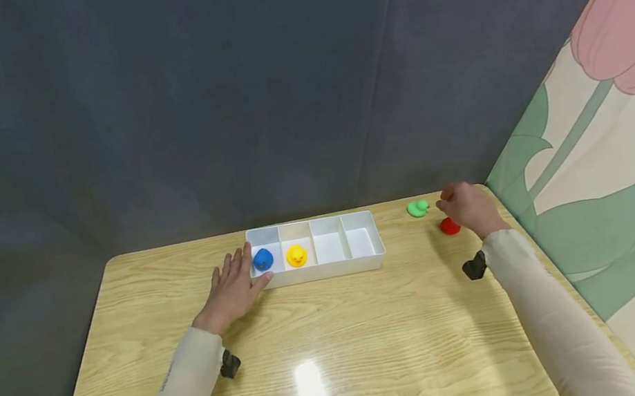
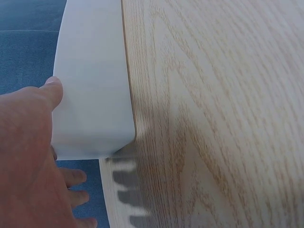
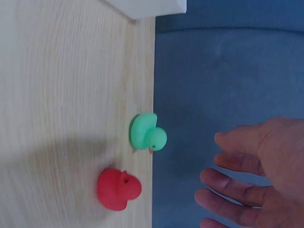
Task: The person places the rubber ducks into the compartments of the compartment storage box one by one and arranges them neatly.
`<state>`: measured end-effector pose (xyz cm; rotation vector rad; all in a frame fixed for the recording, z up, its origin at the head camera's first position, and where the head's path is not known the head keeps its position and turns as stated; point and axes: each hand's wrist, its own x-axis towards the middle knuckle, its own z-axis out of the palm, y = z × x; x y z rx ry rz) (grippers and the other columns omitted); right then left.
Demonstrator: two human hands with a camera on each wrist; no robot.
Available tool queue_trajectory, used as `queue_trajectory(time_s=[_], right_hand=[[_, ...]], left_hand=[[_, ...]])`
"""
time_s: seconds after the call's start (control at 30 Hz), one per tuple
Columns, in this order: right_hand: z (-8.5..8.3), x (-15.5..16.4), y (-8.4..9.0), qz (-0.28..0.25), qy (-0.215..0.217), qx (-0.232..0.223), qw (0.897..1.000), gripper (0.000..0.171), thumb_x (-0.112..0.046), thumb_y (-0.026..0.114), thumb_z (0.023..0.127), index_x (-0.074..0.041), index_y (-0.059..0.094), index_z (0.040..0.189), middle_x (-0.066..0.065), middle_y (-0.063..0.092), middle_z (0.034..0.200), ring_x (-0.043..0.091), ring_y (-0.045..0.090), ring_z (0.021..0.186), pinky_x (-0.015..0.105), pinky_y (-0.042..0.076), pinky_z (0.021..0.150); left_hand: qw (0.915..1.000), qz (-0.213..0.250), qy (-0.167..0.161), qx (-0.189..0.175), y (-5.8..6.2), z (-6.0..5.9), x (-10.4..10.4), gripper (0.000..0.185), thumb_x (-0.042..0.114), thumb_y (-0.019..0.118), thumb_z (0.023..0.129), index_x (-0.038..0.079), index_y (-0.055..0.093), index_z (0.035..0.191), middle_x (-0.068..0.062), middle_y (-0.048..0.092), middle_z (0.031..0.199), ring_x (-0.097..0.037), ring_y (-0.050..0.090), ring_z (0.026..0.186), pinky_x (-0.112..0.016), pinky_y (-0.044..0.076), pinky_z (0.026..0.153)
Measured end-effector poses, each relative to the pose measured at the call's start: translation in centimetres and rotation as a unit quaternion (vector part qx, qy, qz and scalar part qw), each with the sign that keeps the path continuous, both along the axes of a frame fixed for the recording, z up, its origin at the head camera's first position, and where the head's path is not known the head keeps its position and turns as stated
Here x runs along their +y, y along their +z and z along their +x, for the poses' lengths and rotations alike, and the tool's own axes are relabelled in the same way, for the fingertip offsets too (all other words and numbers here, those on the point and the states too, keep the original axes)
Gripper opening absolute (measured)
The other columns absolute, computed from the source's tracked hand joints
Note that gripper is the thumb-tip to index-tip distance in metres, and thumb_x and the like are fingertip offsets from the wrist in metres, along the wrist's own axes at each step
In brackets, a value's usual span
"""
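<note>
My left hand [image 1: 235, 289] rests on the left end of a white divided tray [image 1: 329, 270], thumb at its front wall and the other fingers spread past the end wall. A blue rubber duck [image 1: 263, 260] sits in the leftmost compartment, a yellow rubber duck [image 1: 296, 255] in the one beside it; the two right compartments hold nothing. On the right, my right hand [image 1: 470, 206] hovers above the table with loosely bent fingers and nothing in them. Below it are a red rubber duck [image 3: 117, 189], partly covered by the hand in the head view, and a green rubber duck [image 3: 146, 132].
The wooden table [image 1: 367, 344] ends at a dark curtain [image 1: 250, 97] just behind the tray and ducks. A wall with a painted tulip [image 1: 632, 5] stands along the right edge, close to the right arm.
</note>
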<state>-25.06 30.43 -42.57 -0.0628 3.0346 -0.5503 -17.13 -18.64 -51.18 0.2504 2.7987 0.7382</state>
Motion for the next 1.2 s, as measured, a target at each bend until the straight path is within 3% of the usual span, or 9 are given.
queue_trajectory(time_s=[0.2,0.43,0.93,1.2], right_hand=[[-0.1,1.6,-0.9,0.013,-0.005,0.02,1.0,0.032,-0.021,0.06,0.094,0.006,0.066,0.109,0.026,0.07,0.11,0.04,0.067,0.093,0.053,0.054,0.083],[0.0,2.4,-1.4,0.016,-0.019,-0.008,1.0,0.033,-0.025,0.058,0.096,0.004,0.066,0.11,0.024,0.07,0.109,0.036,0.067,0.089,0.048,0.054,0.077],[0.2,3.4,-2.6,0.014,-0.026,-0.004,1.0,0.03,-0.024,0.059,0.095,0.002,0.068,0.107,0.024,0.071,0.106,0.032,0.066,0.084,0.042,0.053,0.07],[0.1,3.5,-3.2,-0.004,-0.041,-0.047,0.998,0.036,-0.026,0.056,0.095,0.003,0.066,0.115,0.025,0.069,0.114,0.035,0.065,0.091,0.04,0.053,0.07]], left_hand=[[1.0,0.003,0.002,0.004,0.0,0.0,0.0,0.086,0.062,0.035,0.101,0.018,-0.011,0.159,-0.018,-0.001,0.168,-0.042,-0.003,0.156,-0.065,-0.003,0.123],[1.0,0.006,0.001,0.002,-0.1,0.2,0.0,0.087,0.062,0.035,0.101,0.018,-0.012,0.159,-0.017,0.0,0.168,-0.041,-0.002,0.156,-0.065,-0.002,0.123],[1.0,0.009,-0.001,-0.003,0.2,0.3,-0.1,0.086,0.061,0.035,0.101,0.017,-0.012,0.159,-0.018,-0.001,0.168,-0.042,-0.003,0.156,-0.065,-0.003,0.123],[1.0,0.007,-0.003,-0.001,0.3,0.1,0.0,0.087,0.063,0.034,0.101,0.016,-0.011,0.159,-0.018,0.0,0.168,-0.042,-0.003,0.155,-0.065,-0.002,0.123]])
